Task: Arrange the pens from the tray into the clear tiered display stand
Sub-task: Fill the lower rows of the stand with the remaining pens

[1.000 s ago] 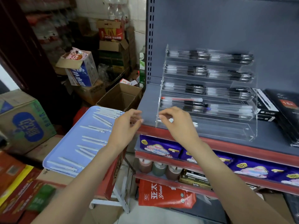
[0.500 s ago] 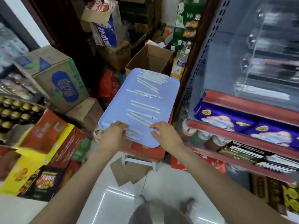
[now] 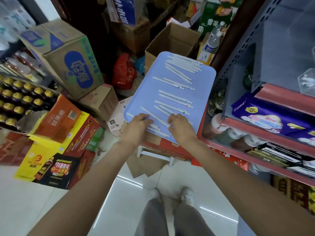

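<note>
Pens [image 3: 175, 97] still lie in plenty on the blue tray [image 3: 202, 86]: a bundle at its far edge, loose ones down the middle, a few at the near edge. Both hands reach over that near edge. The left hand [image 3: 136, 128] rests on pens, fingers curled; whether its grip has closed I cannot tell. The right hand [image 3: 180, 127] seems to pinch one pen. Only a corner of the display stand [image 3: 306, 82] shows on the shelf, so most loading looks undone.

left hand [image 3: 136, 126] | right hand [image 3: 180, 126] | both hands on white pens [image 3: 175, 97] | blue tray [image 3: 201, 92]
</note>
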Available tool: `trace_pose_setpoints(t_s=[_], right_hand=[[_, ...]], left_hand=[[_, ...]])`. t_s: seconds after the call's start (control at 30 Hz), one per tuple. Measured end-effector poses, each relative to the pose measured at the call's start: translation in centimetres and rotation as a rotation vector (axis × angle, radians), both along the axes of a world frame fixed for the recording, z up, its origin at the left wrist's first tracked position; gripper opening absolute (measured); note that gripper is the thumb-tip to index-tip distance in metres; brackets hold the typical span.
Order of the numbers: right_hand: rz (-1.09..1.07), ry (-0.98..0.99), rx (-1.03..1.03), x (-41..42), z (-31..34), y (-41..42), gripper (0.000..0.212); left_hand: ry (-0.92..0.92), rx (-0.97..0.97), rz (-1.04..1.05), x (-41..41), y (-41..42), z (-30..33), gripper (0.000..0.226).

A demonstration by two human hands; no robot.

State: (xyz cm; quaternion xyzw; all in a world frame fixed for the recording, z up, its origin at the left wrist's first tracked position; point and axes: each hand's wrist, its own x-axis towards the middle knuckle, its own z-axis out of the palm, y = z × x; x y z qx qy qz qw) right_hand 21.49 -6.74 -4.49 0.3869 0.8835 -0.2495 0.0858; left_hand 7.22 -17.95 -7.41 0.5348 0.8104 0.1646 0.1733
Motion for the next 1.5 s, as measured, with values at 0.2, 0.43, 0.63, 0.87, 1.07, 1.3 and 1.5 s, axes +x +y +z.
trace_pose_setpoints(t_s=[0.2, 0.43, 0.63, 0.87, 1.07, 1.3, 1.5], right_hand=[[-0.042, -0.017, 0.032, 0.1, 0.0, 0.2, 0.020], [-0.264, 0.278, -0.128, 1.3, 2.1, 0.6, 0.022], [-0.370, 0.524, -0.206, 3.1, 6.8, 2.2, 0.017], [-0.449, 0.700, -0.208, 6.9, 11.7, 4.4, 0.004], [-0.533, 0.958, -0.292, 11.8, 15.8, 6.2, 0.018], [-0.441, 0.869, -0.381, 18.4, 18.0, 8.3, 0.005], [-0.441, 0.827, -0.339, 24.9, 18.8, 11.9, 0.013]], left_hand=[[0.292, -0.095, -0.209, -1.9, 2.2, 1.8, 0.032], [0.319, 0.104, -0.241, -0.9, 2.7, 2.5, 0.016], [0.324, 0.409, -0.299, 0.8, 5.5, 5.7, 0.012], [0.374, 0.384, -0.412, 5.2, 9.1, 13.1, 0.016], [-0.084, 0.430, -0.284, 10.7, 11.9, 17.1, 0.017], [-1.223, 0.614, 0.042, 19.5, 15.5, 21.8, 0.009], [-1.265, 0.617, 0.127, 23.6, 18.4, 22.5, 0.028]])
